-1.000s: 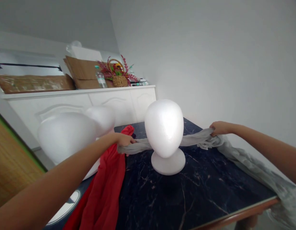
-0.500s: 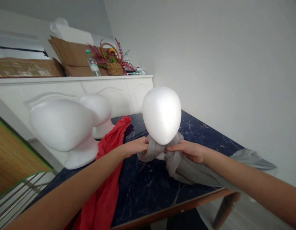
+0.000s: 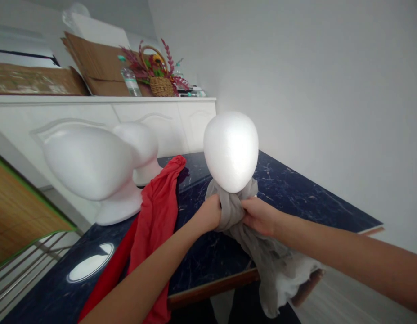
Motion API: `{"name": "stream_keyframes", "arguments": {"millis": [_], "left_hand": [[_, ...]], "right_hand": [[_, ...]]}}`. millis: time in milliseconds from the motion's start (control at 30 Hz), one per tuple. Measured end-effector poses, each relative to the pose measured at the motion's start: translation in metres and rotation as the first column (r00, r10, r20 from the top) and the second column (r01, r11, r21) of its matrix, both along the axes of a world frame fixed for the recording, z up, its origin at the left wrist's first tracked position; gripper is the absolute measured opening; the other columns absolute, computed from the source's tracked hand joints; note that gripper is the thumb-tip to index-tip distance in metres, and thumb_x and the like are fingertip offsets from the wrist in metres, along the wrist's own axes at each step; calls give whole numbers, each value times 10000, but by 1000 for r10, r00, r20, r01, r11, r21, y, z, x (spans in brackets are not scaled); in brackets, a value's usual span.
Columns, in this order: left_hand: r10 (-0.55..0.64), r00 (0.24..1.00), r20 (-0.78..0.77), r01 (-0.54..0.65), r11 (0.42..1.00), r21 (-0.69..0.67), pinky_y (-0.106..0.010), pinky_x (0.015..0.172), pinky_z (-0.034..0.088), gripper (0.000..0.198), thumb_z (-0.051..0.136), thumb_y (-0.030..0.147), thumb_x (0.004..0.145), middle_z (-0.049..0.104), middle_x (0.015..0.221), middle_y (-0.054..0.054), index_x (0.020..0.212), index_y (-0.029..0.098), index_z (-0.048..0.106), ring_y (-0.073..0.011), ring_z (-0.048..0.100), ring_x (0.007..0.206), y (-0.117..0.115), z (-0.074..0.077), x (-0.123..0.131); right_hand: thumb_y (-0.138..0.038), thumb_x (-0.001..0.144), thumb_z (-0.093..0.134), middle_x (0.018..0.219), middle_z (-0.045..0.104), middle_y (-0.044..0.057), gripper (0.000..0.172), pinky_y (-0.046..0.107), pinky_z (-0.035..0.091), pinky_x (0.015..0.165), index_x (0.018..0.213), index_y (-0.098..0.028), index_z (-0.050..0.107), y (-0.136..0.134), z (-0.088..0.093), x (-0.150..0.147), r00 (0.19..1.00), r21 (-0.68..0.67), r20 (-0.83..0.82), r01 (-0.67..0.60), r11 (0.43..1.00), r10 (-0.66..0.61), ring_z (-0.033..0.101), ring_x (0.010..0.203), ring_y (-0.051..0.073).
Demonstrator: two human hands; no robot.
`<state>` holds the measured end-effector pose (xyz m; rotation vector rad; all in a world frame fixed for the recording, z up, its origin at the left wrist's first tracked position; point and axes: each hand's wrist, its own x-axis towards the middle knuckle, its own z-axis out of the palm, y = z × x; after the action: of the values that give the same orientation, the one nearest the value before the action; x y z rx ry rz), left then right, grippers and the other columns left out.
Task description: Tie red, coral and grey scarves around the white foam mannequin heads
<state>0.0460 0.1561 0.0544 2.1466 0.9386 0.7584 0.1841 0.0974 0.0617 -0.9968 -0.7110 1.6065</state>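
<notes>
A white foam mannequin head (image 3: 230,150) stands on the dark marble table (image 3: 296,198). A grey scarf (image 3: 262,256) is wrapped round its neck and hangs over the table's front edge. My left hand (image 3: 210,212) and my right hand (image 3: 258,216) are both closed on the scarf just under the head, close together in front of the neck. A red scarf (image 3: 154,220) lies on the table to the left, draping over the front edge beside my left forearm.
Two more white foam heads, a near one (image 3: 90,166) and a far one (image 3: 141,148), stand at the left. Behind is a white sideboard (image 3: 103,112) with cardboard (image 3: 93,63), a water bottle (image 3: 129,78) and a flower basket (image 3: 159,81). A white wall rises right of the table.
My hands came from wide apart at the head's sides to meeting in front of the neck, drawing the grey scarf's ends forward. The scarf's long end now hangs off the front edge.
</notes>
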Motion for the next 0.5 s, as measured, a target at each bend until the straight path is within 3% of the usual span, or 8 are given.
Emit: {"name": "stream_keyframes", "arguments": {"millis": [67,167,233,300,333,400,433,500], "left_hand": [[47,999,0,-47,998,31,-432,925,496,339,671,415,673,728,1002,-177,884,158,739,-353,650,965,-2,-3,1],[97,995,-6,-97,994,57,-433,855,505,270,673,422,663,729,920,-195,754,172,721,-346,651,869,-3,-4,1],[121,993,-12,-121,991,56,-456,811,508,256,666,411,653,721,840,-199,688,159,697,-337,643,790,-2,-5,0],[132,991,1,-132,990,42,-474,808,510,259,666,393,643,716,814,-186,693,141,694,-334,640,779,0,-8,-1],[130,991,15,-131,991,29,-472,818,514,262,669,384,639,718,824,-175,718,136,700,-333,642,802,2,-11,-1],[111,992,56,-111,994,-9,-446,846,523,267,675,358,637,729,866,-146,783,138,712,-323,648,872,7,-16,-1],[96,992,78,-94,995,-32,-428,855,529,259,670,342,646,734,876,-133,803,142,713,-311,651,891,8,-19,0],[59,992,110,-50,995,-85,-397,843,542,221,649,302,668,740,865,-115,808,141,709,-288,659,877,10,-24,1]], "right_hand": [[-71,853,565,725,694,26,176,235,570,651,938,-153,696,-1,2,4,999,-39,-32,-32,999,31,645,661,142],[-222,918,575,722,657,15,129,199,523,609,852,-164,669,-4,5,20,985,-69,11,-171,983,172,609,642,112],[-282,883,640,807,679,33,124,221,534,700,853,-163,656,-6,8,35,942,-23,179,-285,958,284,636,724,121],[-324,852,674,856,691,59,171,269,541,747,862,-158,639,-8,12,48,837,21,445,-366,930,319,655,768,149],[-344,848,675,839,685,59,193,280,538,717,875,-159,627,-10,13,53,765,67,584,-377,924,270,652,747,158],[-347,851,665,791,656,32,217,272,503,638,963,-172,604,-14,16,56,596,257,802,-381,888,23,618,675,153],[-321,854,660,791,643,18,241,263,478,619,1040,-184,593,-16,16,55,497,375,857,-418,828,-137,597,652,144],[-227,860,639,870,645,17,365,252,431,621,1216,-221,558,-21,16,48,264,479,874,-604,637,-407,587,680,139]]}}
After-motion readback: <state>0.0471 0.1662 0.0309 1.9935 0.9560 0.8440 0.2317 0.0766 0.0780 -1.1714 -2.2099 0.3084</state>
